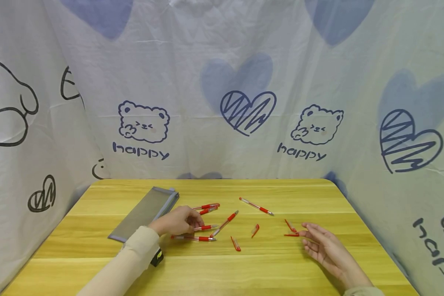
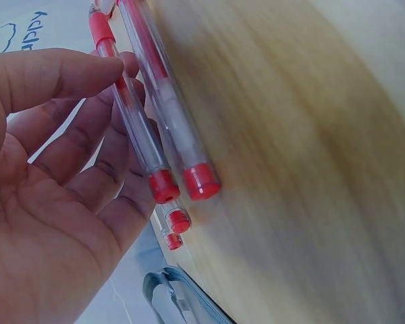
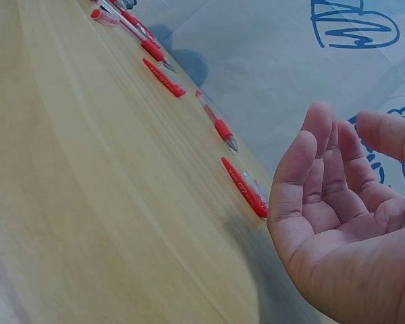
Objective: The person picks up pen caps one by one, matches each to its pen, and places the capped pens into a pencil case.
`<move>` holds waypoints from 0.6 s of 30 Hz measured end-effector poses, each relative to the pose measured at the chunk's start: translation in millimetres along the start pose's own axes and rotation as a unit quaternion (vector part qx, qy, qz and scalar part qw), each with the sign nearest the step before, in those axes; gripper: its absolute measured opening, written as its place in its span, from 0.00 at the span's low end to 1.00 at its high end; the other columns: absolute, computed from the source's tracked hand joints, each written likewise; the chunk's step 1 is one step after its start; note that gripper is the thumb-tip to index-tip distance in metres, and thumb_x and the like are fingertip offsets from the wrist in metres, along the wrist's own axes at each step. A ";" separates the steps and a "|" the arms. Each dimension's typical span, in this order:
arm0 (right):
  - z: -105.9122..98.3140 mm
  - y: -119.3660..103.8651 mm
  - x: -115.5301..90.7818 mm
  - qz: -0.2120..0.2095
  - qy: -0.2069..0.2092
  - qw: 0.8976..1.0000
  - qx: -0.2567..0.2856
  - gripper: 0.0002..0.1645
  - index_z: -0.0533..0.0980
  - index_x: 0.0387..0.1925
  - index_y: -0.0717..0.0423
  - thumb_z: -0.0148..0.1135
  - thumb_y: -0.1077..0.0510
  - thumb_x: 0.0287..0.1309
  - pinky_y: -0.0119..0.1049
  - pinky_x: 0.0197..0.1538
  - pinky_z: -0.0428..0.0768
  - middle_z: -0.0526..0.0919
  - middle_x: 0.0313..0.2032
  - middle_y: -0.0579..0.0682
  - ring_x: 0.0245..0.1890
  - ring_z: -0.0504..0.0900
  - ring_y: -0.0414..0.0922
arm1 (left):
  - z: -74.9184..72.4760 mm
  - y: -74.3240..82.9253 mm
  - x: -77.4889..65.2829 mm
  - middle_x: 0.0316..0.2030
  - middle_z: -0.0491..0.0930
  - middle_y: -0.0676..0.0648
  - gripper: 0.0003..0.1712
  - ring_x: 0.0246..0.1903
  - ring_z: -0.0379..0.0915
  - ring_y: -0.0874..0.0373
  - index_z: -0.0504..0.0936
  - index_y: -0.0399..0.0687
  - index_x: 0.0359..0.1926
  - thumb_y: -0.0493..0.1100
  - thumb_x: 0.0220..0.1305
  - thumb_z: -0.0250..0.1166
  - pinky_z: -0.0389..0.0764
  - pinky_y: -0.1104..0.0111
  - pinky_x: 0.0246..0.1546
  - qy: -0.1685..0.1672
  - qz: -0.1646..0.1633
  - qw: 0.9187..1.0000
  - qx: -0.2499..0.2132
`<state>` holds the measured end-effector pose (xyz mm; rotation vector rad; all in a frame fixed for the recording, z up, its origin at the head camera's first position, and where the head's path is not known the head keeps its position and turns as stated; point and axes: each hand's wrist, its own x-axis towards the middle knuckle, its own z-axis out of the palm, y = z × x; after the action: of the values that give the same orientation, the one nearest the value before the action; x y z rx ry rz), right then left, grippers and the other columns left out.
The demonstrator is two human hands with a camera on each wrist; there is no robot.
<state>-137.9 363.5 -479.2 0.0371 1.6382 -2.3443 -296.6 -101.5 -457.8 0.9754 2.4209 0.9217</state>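
My left hand [image 1: 177, 220] pinches a clear-barrelled red gel pen [image 2: 140, 138] between thumb and fingers, its uncapped tip toward the right in the head view. Right beside it another red pen [image 1: 194, 238] lies on the table. A third uncapped pen [image 1: 225, 222] slants just past the held one's tip. At the right, my right hand [image 1: 327, 250] has its palm turned up and its fingers loosely bent, with nothing in them. Two red pen caps [image 1: 291, 234] lie by its fingertips; in the right wrist view a cap [image 3: 244, 189] lies beside the hand.
A grey zip pouch [image 1: 138, 216] lies left, behind the left forearm. Two red pens [image 1: 206, 206] lie beyond the left hand. One uncapped pen [image 1: 256, 206] is farther back. Two loose caps [image 1: 235, 243] lie mid-table. A printed curtain [image 1: 200, 135] surrounds the wooden table [image 1: 266, 271].
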 end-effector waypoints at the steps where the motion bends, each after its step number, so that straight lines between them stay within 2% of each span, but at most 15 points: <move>1: -0.1 0.1 0.0 0.000 0.001 1.000 0.000 0.19 0.83 0.52 0.33 0.44 0.50 0.87 0.29 0.51 0.86 0.89 0.47 0.37 0.43 0.86 0.33 | 0.0 0.1 -0.1 0.34 0.86 0.46 0.13 0.34 0.74 0.59 0.90 0.40 0.44 0.24 0.65 0.66 0.78 0.71 0.38 -0.001 -0.001 1.000 -0.001; 18: -4.9 -1.7 0.1 0.013 0.034 0.999 -0.022 0.18 0.83 0.50 0.32 0.46 0.49 0.87 0.28 0.51 0.86 0.89 0.47 0.36 0.43 0.86 0.33 | -2.6 0.4 -2.8 0.36 0.86 0.45 0.13 0.34 0.75 0.59 0.89 0.39 0.44 0.24 0.64 0.64 0.77 0.72 0.38 0.001 0.008 1.000 -0.015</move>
<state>-139.1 368.6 -479.5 0.1280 1.7091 -2.3117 -296.0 -104.4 -455.4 0.9858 2.3976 0.9623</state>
